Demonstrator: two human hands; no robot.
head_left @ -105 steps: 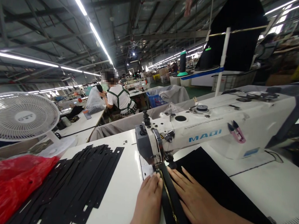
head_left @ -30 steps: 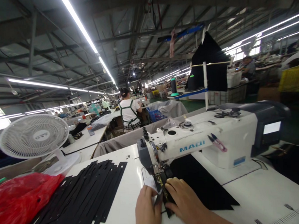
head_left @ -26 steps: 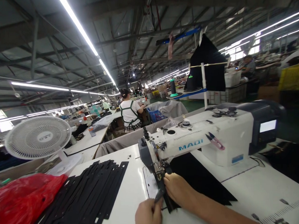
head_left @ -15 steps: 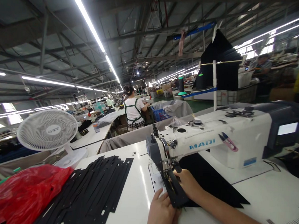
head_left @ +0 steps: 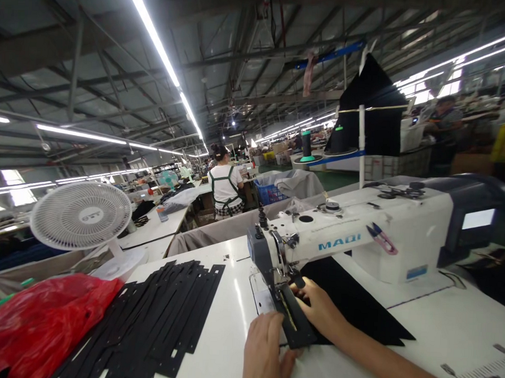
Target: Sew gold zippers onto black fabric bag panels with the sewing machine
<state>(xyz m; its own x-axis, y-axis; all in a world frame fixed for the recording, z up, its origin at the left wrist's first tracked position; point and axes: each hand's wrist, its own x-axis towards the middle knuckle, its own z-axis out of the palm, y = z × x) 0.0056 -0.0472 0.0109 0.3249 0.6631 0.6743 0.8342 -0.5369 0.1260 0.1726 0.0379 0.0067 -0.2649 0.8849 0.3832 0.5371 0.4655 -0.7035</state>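
Note:
A black strip (head_left: pixel 301 334) lies under the needle end of a white sewing machine (head_left: pixel 337 233), a narrow gold-coloured line running along its slot. My left hand (head_left: pixel 265 347) grips the strip's near left edge, fingers along the side and thumb at the near end. Close to the presser foot, my right hand (head_left: pixel 316 305) has its fingers curled on the strip's right edge; their tips are partly hidden. A larger black fabric panel (head_left: pixel 348 301) lies flat beneath my right wrist and behind it.
Many black strips (head_left: pixel 156 319) are piled on the white table (head_left: pixel 225 300) at left, beside a red plastic bag (head_left: pixel 42 319). A white fan (head_left: pixel 81 217) stands behind them. Pink-handled thread snips (head_left: pixel 383 240) rest against the machine's arm. A person (head_left: pixel 226 182) works farther back.
My left hand has shifted slightly left and its fingers lie farther along the strip's edge. More of the gold-coloured line shows. My right hand stays by the presser foot, its fingers slightly rearranged.

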